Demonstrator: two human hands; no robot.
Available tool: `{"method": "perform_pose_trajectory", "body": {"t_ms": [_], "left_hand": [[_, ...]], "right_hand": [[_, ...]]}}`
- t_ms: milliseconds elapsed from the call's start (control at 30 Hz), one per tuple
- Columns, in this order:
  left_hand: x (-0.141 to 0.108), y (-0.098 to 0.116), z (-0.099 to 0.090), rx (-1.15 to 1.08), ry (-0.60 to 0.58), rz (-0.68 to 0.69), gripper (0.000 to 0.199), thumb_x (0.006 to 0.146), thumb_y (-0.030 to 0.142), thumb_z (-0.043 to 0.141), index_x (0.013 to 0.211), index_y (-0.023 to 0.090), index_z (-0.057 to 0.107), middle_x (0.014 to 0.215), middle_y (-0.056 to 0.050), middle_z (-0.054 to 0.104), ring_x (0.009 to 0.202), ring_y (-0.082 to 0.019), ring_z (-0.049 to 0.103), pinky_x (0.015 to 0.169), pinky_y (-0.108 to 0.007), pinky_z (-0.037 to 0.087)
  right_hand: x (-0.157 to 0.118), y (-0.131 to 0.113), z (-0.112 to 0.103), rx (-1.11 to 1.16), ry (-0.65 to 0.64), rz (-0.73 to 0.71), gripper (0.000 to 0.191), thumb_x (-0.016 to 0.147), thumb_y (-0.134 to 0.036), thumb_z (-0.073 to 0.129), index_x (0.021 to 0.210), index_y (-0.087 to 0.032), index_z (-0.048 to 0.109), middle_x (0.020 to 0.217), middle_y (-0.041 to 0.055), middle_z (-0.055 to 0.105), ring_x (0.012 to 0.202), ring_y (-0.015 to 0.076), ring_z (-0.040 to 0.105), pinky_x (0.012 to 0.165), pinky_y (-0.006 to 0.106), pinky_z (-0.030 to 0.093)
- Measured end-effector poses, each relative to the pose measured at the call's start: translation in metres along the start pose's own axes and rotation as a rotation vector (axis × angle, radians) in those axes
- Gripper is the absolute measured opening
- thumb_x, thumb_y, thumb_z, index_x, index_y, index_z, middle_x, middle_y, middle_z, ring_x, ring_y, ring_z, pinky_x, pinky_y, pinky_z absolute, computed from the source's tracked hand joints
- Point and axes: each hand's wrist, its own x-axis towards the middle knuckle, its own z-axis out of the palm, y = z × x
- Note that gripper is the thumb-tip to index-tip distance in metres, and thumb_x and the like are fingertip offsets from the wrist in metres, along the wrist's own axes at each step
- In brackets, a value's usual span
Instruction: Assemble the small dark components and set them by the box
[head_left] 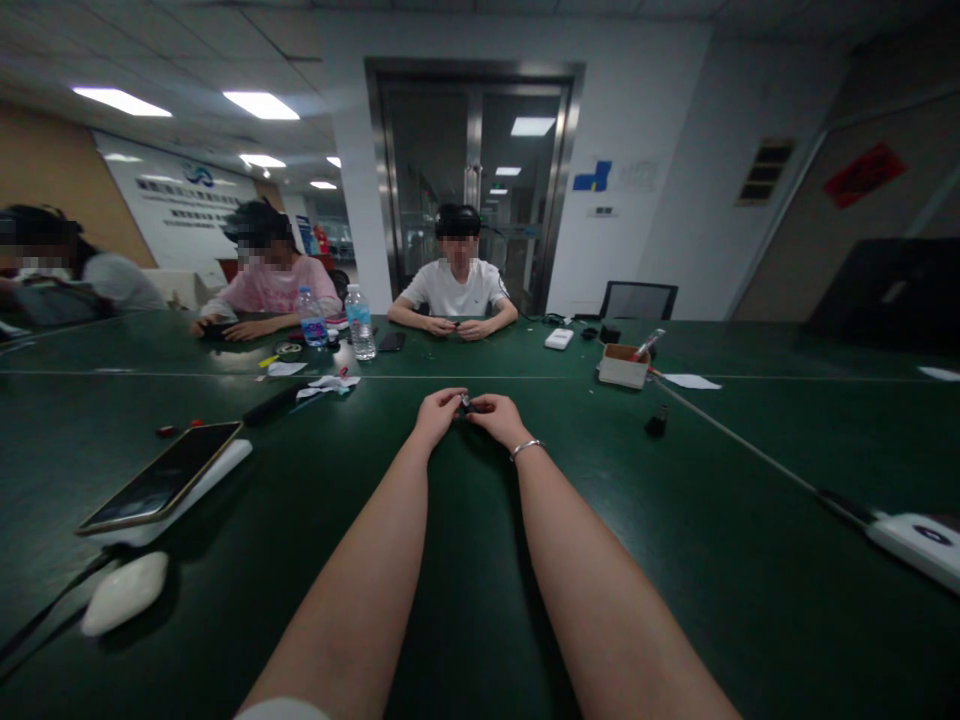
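Note:
Both my arms reach forward over the dark green table (480,560). Between my fingertips is a small dark object (466,403) with a shiny metallic part, too small to name. My left hand (438,415) pinches it from the left side, fingers closed. From the right, my right hand (498,417) grips it too, with its fingers curled; a silver bracelet (526,449) circles that wrist. The two hands almost touch around the object, just above or on the tabletop.
A phone (169,475) on a white item and a white mouse-like object (126,593) lie left. Bottles (360,322), a small box (624,367), a black clip (657,421) and a white device (919,545) stand around. Several people sit opposite.

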Motion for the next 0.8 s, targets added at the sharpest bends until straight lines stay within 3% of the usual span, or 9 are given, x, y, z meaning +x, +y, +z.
{"method": "perform_pose_trajectory", "body": {"t_ms": [100, 333, 633, 800], "left_hand": [[0.001, -0.003, 0.000, 0.041, 0.002, 0.052, 0.037, 0.071, 0.035, 0.062, 0.104, 0.018, 0.066, 0.081, -0.006, 0.066, 0.075, -0.015, 0.060, 0.060, -0.023, 0.047], [0.006, -0.012, -0.003, 0.267, 0.080, 0.019, 0.030, 0.072, 0.046, 0.060, 0.078, 0.017, 0.066, 0.067, -0.002, 0.063, 0.055, -0.012, 0.054, 0.054, -0.024, 0.043], [0.002, -0.006, -0.004, 0.382, 0.105, 0.033, 0.030, 0.072, 0.046, 0.058, 0.085, 0.020, 0.065, 0.059, 0.001, 0.059, 0.053, -0.012, 0.053, 0.052, -0.024, 0.037], [0.001, -0.005, -0.004, 0.485, 0.144, 0.028, 0.038, 0.079, 0.051, 0.048, 0.073, 0.018, 0.065, 0.065, -0.002, 0.063, 0.061, -0.015, 0.055, 0.058, -0.025, 0.038]], "right_hand": [[0.001, 0.002, 0.001, -0.035, -0.012, 0.000, 0.023, 0.060, -0.015, 0.071, 0.083, -0.015, 0.070, 0.081, 0.0045, 0.070, 0.075, 0.0154, 0.064, 0.075, 0.029, 0.050], [0.001, 0.004, 0.001, -0.093, -0.032, -0.007, 0.024, 0.059, -0.016, 0.072, 0.083, -0.017, 0.070, 0.082, 0.0032, 0.070, 0.075, 0.0148, 0.063, 0.078, 0.030, 0.049], [0.002, 0.005, 0.001, -0.134, -0.038, -0.028, 0.025, 0.060, -0.018, 0.072, 0.085, -0.017, 0.070, 0.084, 0.0038, 0.069, 0.076, 0.0154, 0.062, 0.077, 0.030, 0.048], [-0.003, -0.006, 0.002, -0.232, -0.047, -0.022, 0.030, 0.060, -0.019, 0.074, 0.089, -0.016, 0.069, 0.086, 0.0037, 0.068, 0.081, 0.0156, 0.061, 0.076, 0.028, 0.046]]}}
